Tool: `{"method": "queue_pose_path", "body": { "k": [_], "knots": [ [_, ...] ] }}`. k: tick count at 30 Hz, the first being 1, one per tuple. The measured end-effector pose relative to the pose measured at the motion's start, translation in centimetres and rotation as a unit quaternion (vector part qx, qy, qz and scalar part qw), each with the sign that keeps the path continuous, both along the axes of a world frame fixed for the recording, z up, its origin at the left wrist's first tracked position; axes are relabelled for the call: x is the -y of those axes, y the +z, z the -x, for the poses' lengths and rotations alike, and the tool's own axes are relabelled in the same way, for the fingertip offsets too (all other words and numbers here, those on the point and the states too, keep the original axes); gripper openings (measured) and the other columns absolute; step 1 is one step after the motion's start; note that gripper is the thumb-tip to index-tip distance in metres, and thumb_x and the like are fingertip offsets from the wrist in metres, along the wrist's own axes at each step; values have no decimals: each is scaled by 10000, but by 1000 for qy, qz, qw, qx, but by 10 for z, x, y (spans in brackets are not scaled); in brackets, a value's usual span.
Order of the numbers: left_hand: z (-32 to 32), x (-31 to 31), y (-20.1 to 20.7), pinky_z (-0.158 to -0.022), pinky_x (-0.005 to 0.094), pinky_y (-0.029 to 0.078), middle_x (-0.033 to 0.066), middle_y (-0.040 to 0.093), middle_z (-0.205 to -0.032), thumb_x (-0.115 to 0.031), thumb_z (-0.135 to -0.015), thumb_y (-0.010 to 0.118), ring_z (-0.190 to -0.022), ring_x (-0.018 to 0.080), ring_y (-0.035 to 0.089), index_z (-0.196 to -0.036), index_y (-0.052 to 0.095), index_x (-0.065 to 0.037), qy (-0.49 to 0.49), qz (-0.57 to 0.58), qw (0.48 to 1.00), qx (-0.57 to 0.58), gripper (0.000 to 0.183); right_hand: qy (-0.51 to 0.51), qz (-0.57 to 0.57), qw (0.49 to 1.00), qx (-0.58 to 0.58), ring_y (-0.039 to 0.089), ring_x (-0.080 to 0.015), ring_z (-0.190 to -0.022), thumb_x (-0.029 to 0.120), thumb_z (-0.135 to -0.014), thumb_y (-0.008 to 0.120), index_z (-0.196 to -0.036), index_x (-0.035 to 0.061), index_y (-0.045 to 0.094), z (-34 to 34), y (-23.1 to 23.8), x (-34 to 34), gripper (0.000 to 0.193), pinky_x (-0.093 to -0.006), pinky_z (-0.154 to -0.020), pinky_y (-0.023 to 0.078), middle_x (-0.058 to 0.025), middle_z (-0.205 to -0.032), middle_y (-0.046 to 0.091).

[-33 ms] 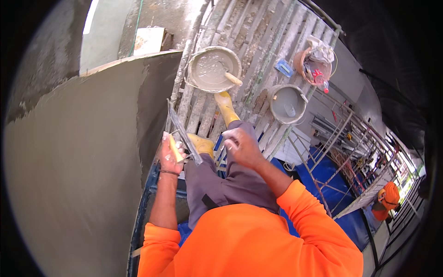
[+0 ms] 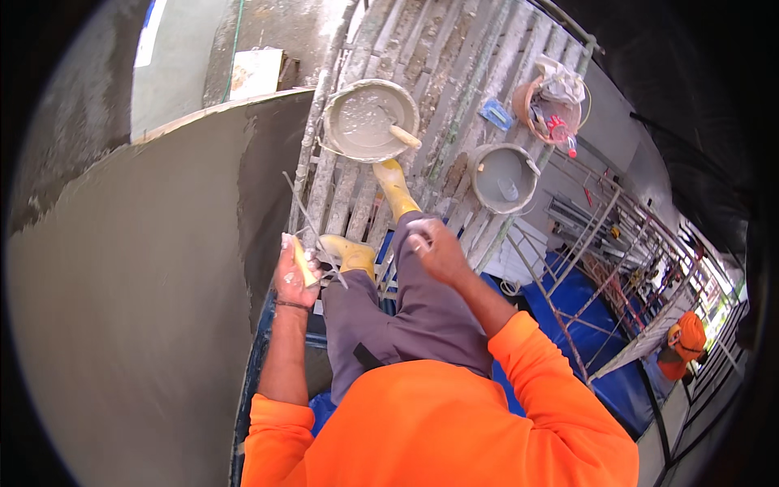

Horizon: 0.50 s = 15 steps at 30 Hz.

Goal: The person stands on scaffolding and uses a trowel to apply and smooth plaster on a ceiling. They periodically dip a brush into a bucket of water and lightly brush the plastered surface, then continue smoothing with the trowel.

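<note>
My left hand (image 2: 295,276) is closed round the yellow handle of a plastering trowel (image 2: 312,227), beside the grey plastered wall (image 2: 154,284). The trowel's thin metal blade is seen nearly edge-on, pointing up and away. Pale plaster smears the fingers of that hand. My right hand (image 2: 441,252) is above my right thigh, its fingers curled in. What they hold, if anything, is hidden. Ahead of my yellow boots stands a round tub (image 2: 371,122) of wet grey plaster, with a wooden-handled tool (image 2: 405,136) resting in it.
Slatted scaffold planks (image 2: 454,73) lie underfoot. On the right are a bucket (image 2: 505,178) of greyish water, a blue object (image 2: 496,114) and an orange bucket (image 2: 535,134) holding a bag and a bottle. Scaffold rails (image 2: 568,268) border the platform; a person in orange (image 2: 686,337) is at far right.
The trowel has turned so its blade shows thinner. My right hand has shifted slightly right and down. The view has moved a little.
</note>
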<state>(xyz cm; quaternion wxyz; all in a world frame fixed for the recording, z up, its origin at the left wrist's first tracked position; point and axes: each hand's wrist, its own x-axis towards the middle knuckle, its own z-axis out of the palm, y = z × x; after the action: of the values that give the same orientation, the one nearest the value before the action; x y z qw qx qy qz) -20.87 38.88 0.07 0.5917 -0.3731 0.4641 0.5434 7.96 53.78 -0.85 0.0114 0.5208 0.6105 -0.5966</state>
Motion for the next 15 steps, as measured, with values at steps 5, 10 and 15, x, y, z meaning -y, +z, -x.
{"method": "queue_pose_path", "body": {
  "k": [5,10,15],
  "knots": [
    [-11,-39,-28,-747,389,584,86,667,-967,-492,-1064,465,-853,228,667,-1200,616,-103,-14,9,1000,-12,439,49,36,928,367,650,-399,-1101,289,-927,645,-1155,21,674,-128,-118,-17,354,-470,-959,503,-224,-1147,688],
    [-16,-37,-67,-951,457,568,147,668,-1283,-352,-1066,476,-1093,307,681,-1395,550,-42,-68,10,998,-5,458,14,-31,979,203,662,-409,-1075,305,-928,646,-1134,59,684,-144,-187,-7,324,-487,-935,514,-226,-1107,696],
    [-32,-10,-121,-948,459,574,151,683,-1249,-285,-1052,478,-1096,298,686,-1373,568,-28,-90,-6,992,83,421,-82,-31,929,359,656,-436,-1070,398,-984,589,-1152,66,665,-191,-276,-5,380,-494,-931,506,-243,-1109,695]
  ]
}}
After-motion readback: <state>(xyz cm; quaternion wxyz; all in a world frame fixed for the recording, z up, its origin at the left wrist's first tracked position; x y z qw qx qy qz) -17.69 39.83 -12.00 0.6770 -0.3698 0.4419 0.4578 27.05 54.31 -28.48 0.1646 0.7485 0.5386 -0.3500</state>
